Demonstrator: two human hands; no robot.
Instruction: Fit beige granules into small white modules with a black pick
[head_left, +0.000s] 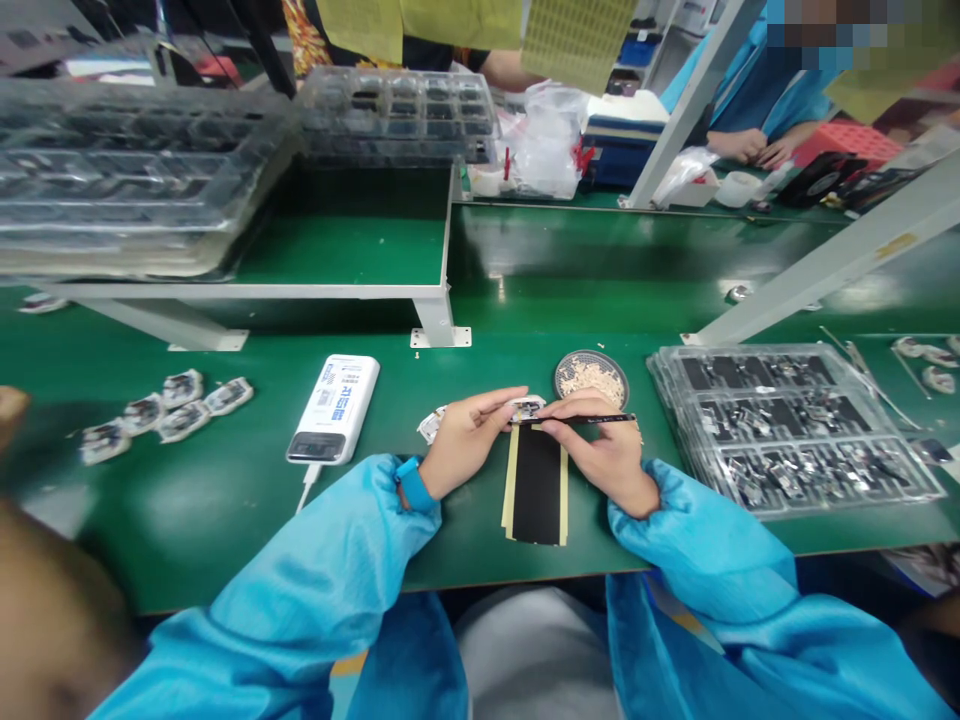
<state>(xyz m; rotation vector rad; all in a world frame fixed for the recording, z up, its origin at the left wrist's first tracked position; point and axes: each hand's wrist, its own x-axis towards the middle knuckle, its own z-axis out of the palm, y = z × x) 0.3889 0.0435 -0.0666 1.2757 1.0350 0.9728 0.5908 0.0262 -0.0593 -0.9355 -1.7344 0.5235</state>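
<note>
My left hand (469,440) pinches a small white housing with electronics inside (527,405). My right hand (600,450) grips a thin black tool (600,419), perhaps tweezers, whose tip reaches the housing; the fingers partly cover both. Below them on the bench lies a black strip with yellow edges (538,490). Another white housing (431,425) sits beside my left hand, partly hidden by it. Just behind my right hand stands a round dark dish (559,375) of small beige pieces (592,375).
A white power bank (337,400) with a cable lies left, beyond it several white housings (184,420). Stacked clear trays of small metal parts (671,440) stand right. A raised shelf (345,240) carries plastic trays (397,110). Other people's hands (761,145) show across the bench.
</note>
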